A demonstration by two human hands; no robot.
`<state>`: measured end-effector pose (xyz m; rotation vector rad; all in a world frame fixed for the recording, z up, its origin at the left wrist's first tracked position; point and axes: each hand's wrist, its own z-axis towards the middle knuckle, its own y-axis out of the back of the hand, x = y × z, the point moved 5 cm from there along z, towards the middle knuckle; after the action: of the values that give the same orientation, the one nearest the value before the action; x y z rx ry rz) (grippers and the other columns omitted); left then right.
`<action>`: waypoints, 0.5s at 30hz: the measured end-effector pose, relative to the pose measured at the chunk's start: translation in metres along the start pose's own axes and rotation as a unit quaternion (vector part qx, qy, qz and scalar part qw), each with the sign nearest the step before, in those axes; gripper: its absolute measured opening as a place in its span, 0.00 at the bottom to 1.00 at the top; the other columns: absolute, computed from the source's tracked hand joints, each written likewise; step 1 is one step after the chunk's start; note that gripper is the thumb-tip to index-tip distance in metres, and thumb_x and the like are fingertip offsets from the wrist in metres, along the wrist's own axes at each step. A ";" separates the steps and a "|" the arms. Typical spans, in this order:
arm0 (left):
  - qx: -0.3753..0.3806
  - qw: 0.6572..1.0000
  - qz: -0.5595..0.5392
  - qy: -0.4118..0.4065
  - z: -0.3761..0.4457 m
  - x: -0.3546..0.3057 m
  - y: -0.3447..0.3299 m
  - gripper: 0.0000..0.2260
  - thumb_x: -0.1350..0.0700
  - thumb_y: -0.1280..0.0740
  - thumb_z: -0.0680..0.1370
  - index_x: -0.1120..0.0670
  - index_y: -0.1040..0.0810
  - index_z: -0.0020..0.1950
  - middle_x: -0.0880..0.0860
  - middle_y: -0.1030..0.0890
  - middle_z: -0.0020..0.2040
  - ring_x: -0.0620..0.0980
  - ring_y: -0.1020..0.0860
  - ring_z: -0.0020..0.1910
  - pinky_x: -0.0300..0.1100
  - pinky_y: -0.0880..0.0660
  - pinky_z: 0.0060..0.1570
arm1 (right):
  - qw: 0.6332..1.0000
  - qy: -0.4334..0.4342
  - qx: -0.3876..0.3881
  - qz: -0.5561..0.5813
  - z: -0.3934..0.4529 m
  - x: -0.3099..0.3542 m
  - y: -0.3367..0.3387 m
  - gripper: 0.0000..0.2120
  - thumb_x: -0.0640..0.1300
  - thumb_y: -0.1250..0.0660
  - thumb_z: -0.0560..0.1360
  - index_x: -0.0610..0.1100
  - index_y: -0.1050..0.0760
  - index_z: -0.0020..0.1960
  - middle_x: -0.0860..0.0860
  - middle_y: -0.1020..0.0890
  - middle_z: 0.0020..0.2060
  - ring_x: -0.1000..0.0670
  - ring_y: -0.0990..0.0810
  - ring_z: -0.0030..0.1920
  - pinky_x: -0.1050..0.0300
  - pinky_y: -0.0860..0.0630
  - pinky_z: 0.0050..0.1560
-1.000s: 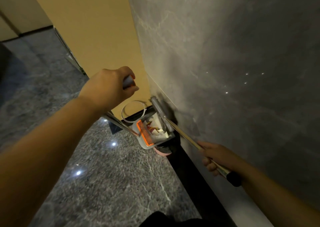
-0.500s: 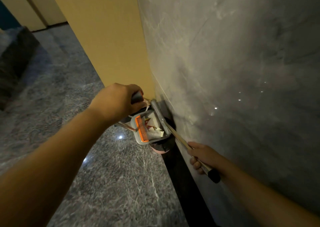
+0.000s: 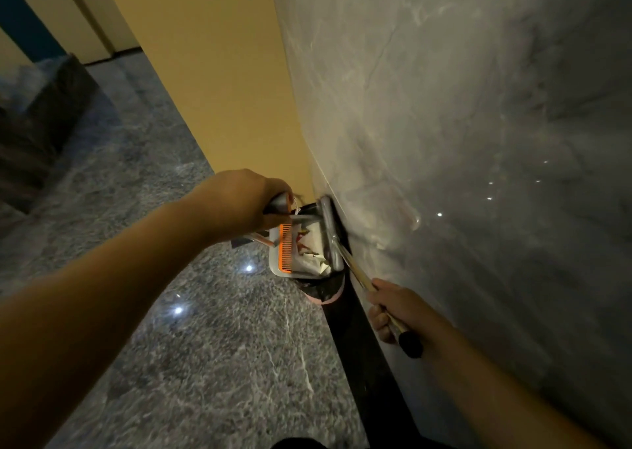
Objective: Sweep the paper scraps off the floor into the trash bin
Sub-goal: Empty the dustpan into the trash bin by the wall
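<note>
The left hand (image 3: 244,205) grips the dustpan handle (image 3: 278,203), fingers curled round it. Just beyond and below it, the dustpan (image 3: 290,253) holds paper scraps (image 3: 313,260), tilted above the trash bin (image 3: 323,289). The right hand (image 3: 396,310) grips the broom stick (image 3: 359,274) beside the wall (image 3: 461,140).

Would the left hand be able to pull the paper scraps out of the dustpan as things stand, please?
Probably not: the left hand grips the dustpan handle, so its fingers are occupied. The paper scraps lie uncovered in the dustpan, beside the orange comb.
</note>
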<state>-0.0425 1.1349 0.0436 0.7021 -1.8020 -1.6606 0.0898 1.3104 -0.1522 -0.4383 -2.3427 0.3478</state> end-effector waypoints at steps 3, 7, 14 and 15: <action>-0.015 0.999 0.032 -0.011 0.003 0.001 0.014 0.09 0.44 0.34 0.77 0.45 0.24 0.55 0.46 0.20 0.41 0.46 0.25 0.38 0.39 0.33 0.34 | 1.000 0.000 -0.004 0.011 -0.003 -0.002 0.004 0.10 0.36 0.46 0.82 0.48 0.30 0.49 0.49 0.32 0.23 0.57 0.34 0.18 0.68 0.37 0.20; -0.007 0.994 0.097 -0.041 0.004 -0.013 0.016 0.09 0.44 0.36 0.79 0.45 0.26 0.55 0.47 0.21 0.41 0.47 0.26 0.37 0.40 0.37 0.32 | 1.000 -0.009 0.003 0.010 -0.002 -0.006 0.005 0.07 0.38 0.46 0.81 0.47 0.30 0.52 0.50 0.32 0.22 0.57 0.34 0.19 0.67 0.36 0.19; 0.002 0.988 0.148 -0.053 0.009 -0.026 0.010 0.08 0.43 0.38 0.79 0.45 0.27 0.55 0.48 0.20 0.42 0.48 0.25 0.37 0.39 0.39 0.29 | 1.000 -0.012 -0.001 0.020 0.000 -0.010 0.004 0.08 0.37 0.44 0.81 0.48 0.29 0.47 0.49 0.31 0.23 0.56 0.34 0.19 0.66 0.36 0.19; 0.000 0.988 0.149 -0.051 0.009 -0.025 0.012 0.08 0.44 0.37 0.79 0.45 0.27 0.55 0.48 0.20 0.42 0.48 0.25 0.38 0.39 0.38 0.30 | 1.000 -0.013 -0.005 0.020 0.000 -0.009 0.005 0.09 0.37 0.44 0.81 0.48 0.29 0.47 0.49 0.31 0.23 0.56 0.33 0.19 0.66 0.36 0.19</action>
<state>-0.0321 1.1601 0.0536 0.3316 -1.8725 -1.5177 0.0972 1.3111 -0.1593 -0.4899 -2.3649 0.3621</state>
